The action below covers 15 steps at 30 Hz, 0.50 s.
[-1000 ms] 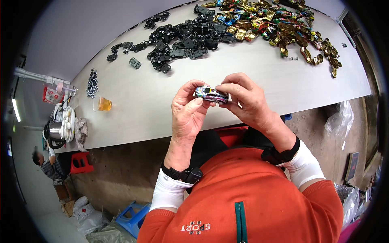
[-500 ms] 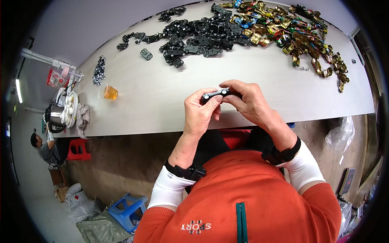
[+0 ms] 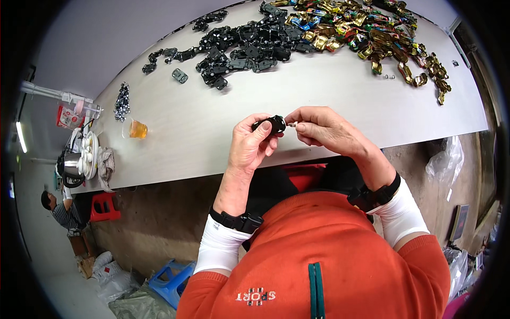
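Note:
A small black toy car [image 3: 277, 124] sits in my left hand [image 3: 248, 142], above the table's near edge. My left fingers and thumb are wrapped round it, so part of the car is hidden. Just to its right, my right hand [image 3: 328, 131] pinches a small pale piece [image 3: 291, 125] between thumb and forefinger, close to the car's end. The piece is too small to name surely. Beyond both hands lie a heap of black toy car parts [image 3: 252, 53] and a heap of gold and coloured toy car bodies [image 3: 382, 40].
A lone grey toy car [image 3: 179, 76] and a pile of small dark and silvery pieces [image 3: 122, 101] lie left. A cup of amber liquid [image 3: 138, 129] stands near a tray of cups [image 3: 91, 154]. A blue stool [image 3: 172, 282] is on the floor; another person [image 3: 66, 210] is far left.
The toy car has turned in my left hand, its end now toward the right. My right hand has let go of it, moved slightly away and now pinches a small piece.

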{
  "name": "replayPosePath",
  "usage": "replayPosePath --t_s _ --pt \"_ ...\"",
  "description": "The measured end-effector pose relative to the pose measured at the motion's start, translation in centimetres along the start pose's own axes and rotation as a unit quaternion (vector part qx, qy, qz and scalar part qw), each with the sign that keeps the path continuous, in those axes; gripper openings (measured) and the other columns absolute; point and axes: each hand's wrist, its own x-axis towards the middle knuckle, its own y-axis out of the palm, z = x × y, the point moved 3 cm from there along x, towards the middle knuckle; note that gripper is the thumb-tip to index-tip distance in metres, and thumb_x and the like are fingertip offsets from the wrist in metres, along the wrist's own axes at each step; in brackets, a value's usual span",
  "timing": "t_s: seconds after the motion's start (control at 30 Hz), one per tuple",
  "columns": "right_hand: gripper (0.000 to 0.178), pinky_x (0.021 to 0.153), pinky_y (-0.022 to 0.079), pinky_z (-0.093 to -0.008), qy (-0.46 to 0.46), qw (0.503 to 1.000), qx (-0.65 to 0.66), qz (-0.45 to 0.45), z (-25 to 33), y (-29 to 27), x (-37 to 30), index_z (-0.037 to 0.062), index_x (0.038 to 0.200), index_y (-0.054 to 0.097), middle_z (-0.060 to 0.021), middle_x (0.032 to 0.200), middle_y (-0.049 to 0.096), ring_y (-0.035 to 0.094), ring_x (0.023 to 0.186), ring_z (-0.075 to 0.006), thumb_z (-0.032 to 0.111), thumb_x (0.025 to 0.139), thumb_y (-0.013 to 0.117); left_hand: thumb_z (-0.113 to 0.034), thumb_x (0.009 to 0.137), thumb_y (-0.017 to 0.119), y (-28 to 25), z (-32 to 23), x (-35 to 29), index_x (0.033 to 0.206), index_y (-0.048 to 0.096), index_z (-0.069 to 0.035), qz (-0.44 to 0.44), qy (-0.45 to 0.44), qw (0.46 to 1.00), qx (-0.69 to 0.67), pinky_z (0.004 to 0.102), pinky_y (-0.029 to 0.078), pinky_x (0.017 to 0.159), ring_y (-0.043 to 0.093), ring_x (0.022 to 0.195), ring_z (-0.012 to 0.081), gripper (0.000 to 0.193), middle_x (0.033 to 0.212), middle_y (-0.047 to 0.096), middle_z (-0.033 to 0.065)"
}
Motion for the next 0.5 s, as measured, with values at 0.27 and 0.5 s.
replayPosePath --t_s 0.27,0.5 --pt "0.016 0.052 0.035 -0.0222 -0.012 0.998 0.028 0.056 0.0 0.3 -0.1 -0.0011 0.095 0.051 0.0006 0.064 0.049 0.042 0.058 -0.0058 0.015 0.093 0.048 -0.013 0.087 0.063 0.7 -0.4 -0.5 0.099 0.060 0.001 0.045 -0.010 0.998 0.042 0.0187 0.039 0.035 0.056 0.050 0.0134 0.018 0.079 0.064 0.0175" --pt "0.010 0.050 0.034 -0.0223 -0.047 0.999 -0.003 0.011 0.0 0.3 0.0 0.0010 0.085 0.054 0.0021 0.062 0.049 0.041 0.057 -0.0050 0.009 0.091 0.050 -0.010 0.086 0.064 1.8 -1.0 -0.9 0.096 0.061 0.001 0.001 0.011 0.996 0.088 0.0180 0.039 0.035 0.055 0.048 0.0109 0.016 0.074 0.065 0.0150"
